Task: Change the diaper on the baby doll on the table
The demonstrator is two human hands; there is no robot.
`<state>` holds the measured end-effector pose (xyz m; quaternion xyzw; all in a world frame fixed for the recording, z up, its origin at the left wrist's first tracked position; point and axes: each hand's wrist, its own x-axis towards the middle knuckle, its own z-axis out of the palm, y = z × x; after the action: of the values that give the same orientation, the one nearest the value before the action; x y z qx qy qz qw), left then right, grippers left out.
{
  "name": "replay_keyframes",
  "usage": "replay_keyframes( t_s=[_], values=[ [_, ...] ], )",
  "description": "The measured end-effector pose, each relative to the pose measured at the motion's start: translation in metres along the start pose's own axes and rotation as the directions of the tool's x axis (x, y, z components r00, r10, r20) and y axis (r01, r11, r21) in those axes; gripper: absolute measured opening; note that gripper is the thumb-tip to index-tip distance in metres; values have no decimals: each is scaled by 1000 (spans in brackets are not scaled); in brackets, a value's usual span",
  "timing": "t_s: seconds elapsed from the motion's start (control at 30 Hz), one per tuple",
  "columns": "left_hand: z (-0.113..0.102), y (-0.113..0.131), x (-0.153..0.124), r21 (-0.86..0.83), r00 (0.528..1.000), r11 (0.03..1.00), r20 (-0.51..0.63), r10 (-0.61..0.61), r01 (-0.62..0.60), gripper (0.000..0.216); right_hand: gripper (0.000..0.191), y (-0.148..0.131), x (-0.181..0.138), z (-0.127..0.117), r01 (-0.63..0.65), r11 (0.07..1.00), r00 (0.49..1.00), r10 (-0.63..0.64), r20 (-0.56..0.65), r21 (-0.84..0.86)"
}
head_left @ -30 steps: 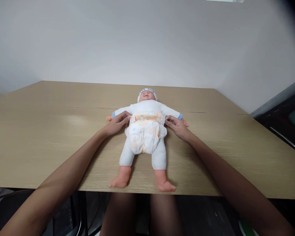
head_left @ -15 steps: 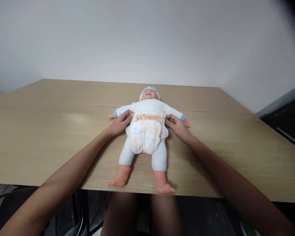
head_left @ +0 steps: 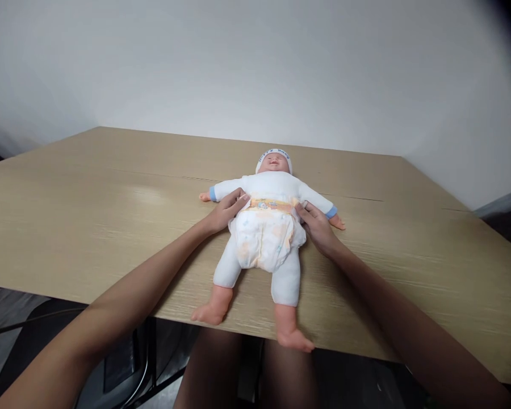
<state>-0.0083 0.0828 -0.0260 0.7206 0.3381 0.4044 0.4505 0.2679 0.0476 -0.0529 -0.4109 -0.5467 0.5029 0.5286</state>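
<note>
On its back on the table lies a baby doll (head_left: 275, 183) in a white suit with blue cuffs and a white lettered cap. Its feet point toward me and reach the near edge. Around its hips is a white diaper (head_left: 262, 238) with an orange patterned waistband. My left hand (head_left: 229, 211) pinches the diaper's waist at the left side, thumb on top. At the opposite side my right hand (head_left: 317, 221) has its fingers closed on the waistband's edge. The fingertips of both hands are partly hidden against the doll's sides.
The wooden table (head_left: 89, 227) spreads wide around the doll, with a thin seam across it. A pale wall (head_left: 238, 68) stands behind. Below the near edge are a black chair (head_left: 38, 341) and my legs (head_left: 213, 369). Something dark sits at the far right.
The view has turned slightly, so the doll appears further right. My thumbs now lie more over the front of the waistband at both sides. The doll keeps its pose.
</note>
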Motion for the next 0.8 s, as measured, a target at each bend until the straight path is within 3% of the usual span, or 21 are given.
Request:
replay_keyframes(
  t_s=[0.3, 0.47, 0.67, 0.8],
  values=[
    [3, -5, 7, 5, 999, 1000, -49, -9, 9, 51, 46, 7, 5, 15, 88, 989, 987, -103, -125, -120],
    [6, -8, 6, 118, 981, 993, -191, 45, -23, 52, 47, 4, 3, 13, 132, 971, 973, -166, -161, -199],
    [2, -8, -1, 313, 924, 934, -276, 263, -172, 36, 35, 0, -2, 0, 239, 892, 921, -333, -200, -384],
    [-7, -8, -5, 449, 854, 851, -295, 430, -273, 30, 29, -6, -8, -7, 323, 775, 841, -499, -212, -544]
  ],
)
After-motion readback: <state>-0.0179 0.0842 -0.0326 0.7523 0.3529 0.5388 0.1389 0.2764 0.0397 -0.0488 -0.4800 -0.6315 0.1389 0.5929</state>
